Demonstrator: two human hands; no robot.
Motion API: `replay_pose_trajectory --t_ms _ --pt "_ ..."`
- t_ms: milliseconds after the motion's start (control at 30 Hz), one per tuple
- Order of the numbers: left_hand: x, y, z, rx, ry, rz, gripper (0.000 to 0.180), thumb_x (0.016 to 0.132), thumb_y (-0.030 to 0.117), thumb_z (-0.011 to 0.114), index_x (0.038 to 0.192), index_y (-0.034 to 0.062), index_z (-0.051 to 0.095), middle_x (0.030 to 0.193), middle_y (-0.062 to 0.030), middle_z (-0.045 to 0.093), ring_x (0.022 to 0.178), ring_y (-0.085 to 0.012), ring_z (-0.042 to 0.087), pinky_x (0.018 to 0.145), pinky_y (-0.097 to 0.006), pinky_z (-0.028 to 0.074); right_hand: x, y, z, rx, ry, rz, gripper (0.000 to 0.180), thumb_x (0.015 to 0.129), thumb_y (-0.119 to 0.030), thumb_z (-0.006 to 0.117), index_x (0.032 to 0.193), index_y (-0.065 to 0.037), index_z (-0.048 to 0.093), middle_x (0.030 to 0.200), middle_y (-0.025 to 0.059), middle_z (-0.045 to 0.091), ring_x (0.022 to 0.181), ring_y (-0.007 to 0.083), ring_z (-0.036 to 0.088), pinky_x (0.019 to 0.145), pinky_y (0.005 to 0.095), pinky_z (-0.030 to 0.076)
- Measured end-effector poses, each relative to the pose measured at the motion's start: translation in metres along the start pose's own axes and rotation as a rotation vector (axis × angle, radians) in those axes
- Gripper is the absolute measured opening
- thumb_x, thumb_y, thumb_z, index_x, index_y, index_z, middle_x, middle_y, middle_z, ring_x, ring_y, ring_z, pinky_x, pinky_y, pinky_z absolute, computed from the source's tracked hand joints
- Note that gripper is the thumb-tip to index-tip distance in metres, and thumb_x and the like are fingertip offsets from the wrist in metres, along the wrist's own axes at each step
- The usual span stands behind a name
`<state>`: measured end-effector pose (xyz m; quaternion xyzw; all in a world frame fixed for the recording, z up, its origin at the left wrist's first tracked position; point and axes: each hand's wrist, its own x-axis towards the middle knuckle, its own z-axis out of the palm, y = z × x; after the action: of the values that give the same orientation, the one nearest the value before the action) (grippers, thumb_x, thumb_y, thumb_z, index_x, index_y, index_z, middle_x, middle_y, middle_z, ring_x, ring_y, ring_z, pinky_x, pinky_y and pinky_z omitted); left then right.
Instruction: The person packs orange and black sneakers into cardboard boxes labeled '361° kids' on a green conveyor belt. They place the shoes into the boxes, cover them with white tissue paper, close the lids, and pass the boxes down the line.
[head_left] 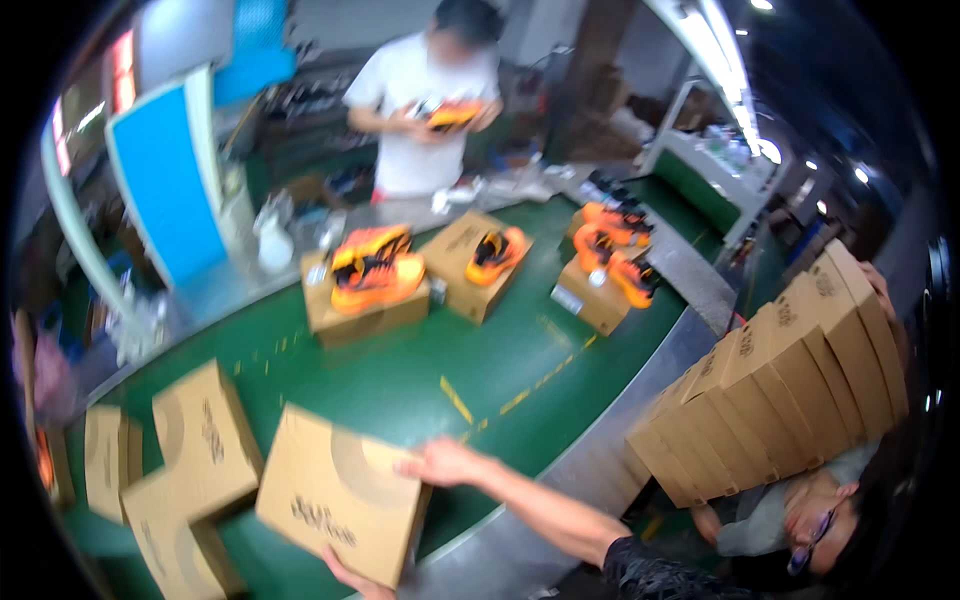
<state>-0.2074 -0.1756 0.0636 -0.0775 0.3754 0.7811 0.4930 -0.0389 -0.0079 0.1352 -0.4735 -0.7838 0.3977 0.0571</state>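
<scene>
A closed brown cardboard shoebox (330, 475) is tilted over the green belt (350, 385), between my two hands. My right hand (445, 463) reaches in from the lower right and grips the far right corner of its lid. Along the near edge my left hand (358, 578) holds the box from below, with only part of the fingers showing. To the left of it lie more closed shoeboxes, one in the middle (205, 440) and one nearer me (170, 535), partly overlapping.
Farther along the belt, orange and black shoes (378, 272) sit on boxes. A co-worker in a white shirt (425, 110) stands across, holding a shoe (455, 115). At right, another person carries a tall leaning stack of shoeboxes (770, 385) close beside the metal edge (590, 440).
</scene>
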Motion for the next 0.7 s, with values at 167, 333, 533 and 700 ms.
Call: replay_pose_trajectory --t_ms 167,333,533,700 --pt "-0.03 0.072 0.078 0.174 -0.119 -0.399 0.049 0.092 0.042 0.047 0.122 0.0053 0.058 0.109 -0.0121 0.065 0.093 -0.0257 0.065 0.08 -0.037 0.055 -0.053 -0.107 -0.129 -0.451 0.007 0.086 0.086 0.087 -0.073 0.034 0.077 0.004 0.072 0.075 0.0252 0.067 0.079 0.0384 0.068 0.073 0.0446 0.055" --pt "-0.072 0.08 0.11 0.267 -0.207 -0.456 0.048 0.091 0.042 0.049 0.122 0.0056 0.057 0.108 -0.0106 0.065 0.092 -0.0248 0.065 0.079 -0.037 0.055 -0.123 -0.116 -0.163 -0.435 0.191 0.134 0.086 0.088 -0.072 0.035 0.066 0.004 0.068 0.067 0.0257 0.063 0.072 0.039 0.065 0.072 0.0443 0.053" --pt "-0.138 0.004 0.071 0.535 -0.295 -0.251 0.067 0.083 0.036 0.058 0.137 0.0017 0.037 0.128 -0.019 0.051 0.116 -0.0312 0.054 0.098 -0.043 0.046 -0.271 0.005 -0.09 -0.024 0.383 0.232 0.05 0.089 -0.038 0.059 0.114 0.005 0.06 0.106 0.0296 0.063 0.103 0.0391 0.061 0.091 0.0413 0.049" --pt "-0.173 -0.154 0.026 0.863 -0.505 -0.106 0.068 0.083 0.013 0.065 0.14 0.0 0.031 0.129 -0.0162 0.051 0.116 -0.0267 0.052 0.1 -0.036 0.041 -0.294 0.043 -0.018 -0.397 0.649 0.284 0.067 0.086 -0.041 0.061 0.136 0.0 0.044 0.148 0.0294 0.028 0.136 0.0447 0.03 0.111 0.056 0.023"
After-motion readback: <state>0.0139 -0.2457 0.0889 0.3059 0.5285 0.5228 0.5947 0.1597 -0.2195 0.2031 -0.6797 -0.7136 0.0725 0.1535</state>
